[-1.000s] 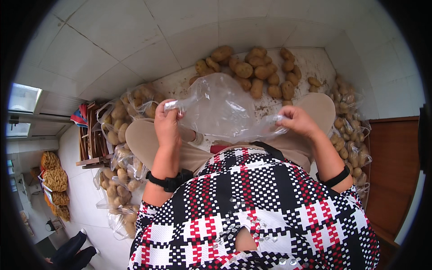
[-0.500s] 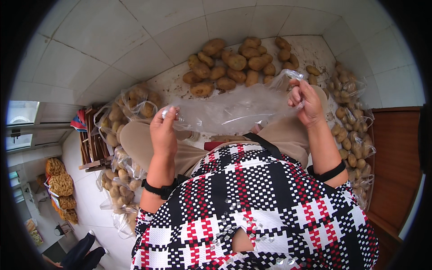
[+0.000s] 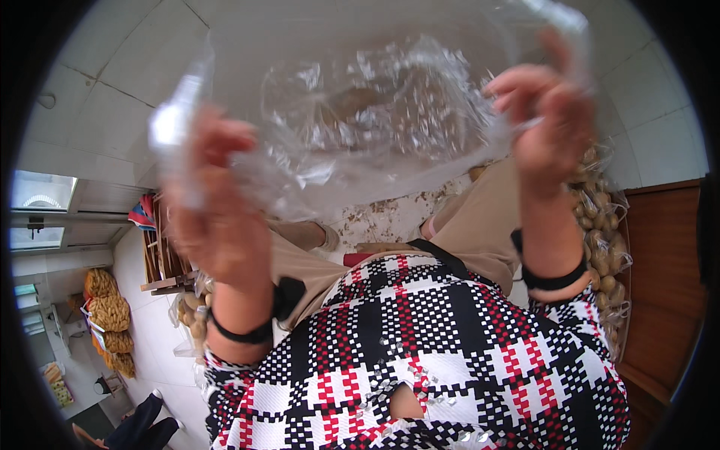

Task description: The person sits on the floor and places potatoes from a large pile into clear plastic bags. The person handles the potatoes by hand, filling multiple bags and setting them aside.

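Observation:
A clear plastic bag (image 3: 322,176) hangs spread between my raised hands, its mouth and film crinkled and shiny. My left hand (image 3: 217,187), smeared by motion, is closed on the bag's left edge. On the other side my right hand (image 3: 551,124) grips the right edge, its fingers curled. Through the film only a vague brown patch shows where loose potatoes lie on the floor; the bag hides most of them.
Bagged potatoes (image 3: 600,247) line the right side beside a brown wooden panel (image 3: 660,262). More bagged potatoes (image 3: 193,315) and a wooden stool (image 3: 154,259) are at the left. Orange netting (image 3: 109,315) sits farther left. Another person's dark-trousered legs (image 3: 139,427) show at the lower left.
Both hands have risen and moved toward the camera, lifting the bag. The bag has opened out wide and now covers the potato pile that was visible before.

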Tool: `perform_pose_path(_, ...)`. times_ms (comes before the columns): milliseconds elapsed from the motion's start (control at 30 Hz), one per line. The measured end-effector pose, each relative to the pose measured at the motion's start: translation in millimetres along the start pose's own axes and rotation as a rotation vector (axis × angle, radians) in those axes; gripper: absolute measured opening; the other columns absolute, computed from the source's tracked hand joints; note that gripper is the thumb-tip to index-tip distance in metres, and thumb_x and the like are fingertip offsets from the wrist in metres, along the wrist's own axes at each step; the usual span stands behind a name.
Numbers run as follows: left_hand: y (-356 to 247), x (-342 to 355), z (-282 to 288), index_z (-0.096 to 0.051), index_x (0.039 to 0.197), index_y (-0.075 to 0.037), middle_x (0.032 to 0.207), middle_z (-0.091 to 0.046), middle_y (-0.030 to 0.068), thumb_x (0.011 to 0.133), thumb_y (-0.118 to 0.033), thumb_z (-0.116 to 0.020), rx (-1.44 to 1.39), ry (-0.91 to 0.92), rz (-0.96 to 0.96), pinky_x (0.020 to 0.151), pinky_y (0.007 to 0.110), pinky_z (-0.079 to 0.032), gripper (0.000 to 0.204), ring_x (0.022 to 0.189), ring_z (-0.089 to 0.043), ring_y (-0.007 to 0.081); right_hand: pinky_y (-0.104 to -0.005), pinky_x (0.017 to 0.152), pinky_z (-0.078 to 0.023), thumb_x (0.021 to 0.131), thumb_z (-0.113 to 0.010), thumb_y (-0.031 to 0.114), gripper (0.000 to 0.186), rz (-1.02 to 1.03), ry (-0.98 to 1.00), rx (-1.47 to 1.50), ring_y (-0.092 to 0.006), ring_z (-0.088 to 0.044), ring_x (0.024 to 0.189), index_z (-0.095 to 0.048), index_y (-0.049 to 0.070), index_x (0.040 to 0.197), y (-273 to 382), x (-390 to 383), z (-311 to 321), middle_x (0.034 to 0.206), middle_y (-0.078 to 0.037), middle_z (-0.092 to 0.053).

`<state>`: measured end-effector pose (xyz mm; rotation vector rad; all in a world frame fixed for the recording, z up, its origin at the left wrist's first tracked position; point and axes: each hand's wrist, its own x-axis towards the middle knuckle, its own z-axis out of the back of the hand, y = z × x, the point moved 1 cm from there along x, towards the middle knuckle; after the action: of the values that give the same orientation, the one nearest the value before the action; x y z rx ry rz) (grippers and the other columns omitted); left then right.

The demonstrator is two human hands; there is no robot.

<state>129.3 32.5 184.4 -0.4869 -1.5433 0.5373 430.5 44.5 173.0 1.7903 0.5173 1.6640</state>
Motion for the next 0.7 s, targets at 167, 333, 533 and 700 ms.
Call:
perform_pose_path(167,41.9,-95.5,-19.9,-0.059,0.106,-0.003,0.057,-0.054,0.0002,0.092,-0.017,-0.049,0.096,0.442,1.235,0.050,0.019,-0.040,0.023,0.051,-0.050,0.0073,-0.0269,0.056,-0.045,0.089,-0.049,0.025,0.024,-0.917,0.635,-0.241,-0.0108,-0.053,0.055,-0.062,0.005,0.094,-65.6,-111.3,-13.9,0.062,-0.002,-0.060)
perform_pose_path(333,48.0,-115.1,-7.5,-0.054,0.114,-0.003,0.056,-0.051,0.0016,0.094,-0.027,-0.044,-0.258,0.244,1.271,0.041,0.018,-0.031,0.033,0.043,-0.039,0.0054,-0.0228,0.040,-0.039,0.091,-0.044,0.034,0.036,-1.146,0.548,-0.088,-0.0083,-0.047,0.047,-0.057,0.007,0.112,-70.8,-124.4,23.5,0.062,-0.003,-0.060)
perform_pose_path(533,62.7,-105.9,-17.7,-0.043,0.126,-0.005,0.060,-0.053,0.0045,0.096,-0.030,-0.037,-0.212,0.153,1.254,0.039,0.018,-0.028,0.040,0.041,-0.034,0.0056,-0.0259,0.039,-0.039,0.089,-0.048,0.031,0.032,-1.243,0.641,-0.260,-0.0115,-0.048,0.042,-0.057,0.004,0.103,-102.9,-115.9,36.3,0.064,-0.006,-0.061)
perform_pose_path(700,85.3,-113.7,-28.4,-0.032,0.135,-0.008,0.065,-0.055,0.0068,0.096,-0.028,-0.036,-0.227,0.114,1.353,0.039,0.020,-0.028,0.044,0.041,-0.034,0.0064,-0.0293,0.041,-0.043,0.089,-0.050,0.028,0.034,-1.351,0.952,-0.541,-0.0161,-0.050,0.041,-0.053,0.004,0.114,-157.8,-132.5,48.0,0.069,-0.008,-0.063)
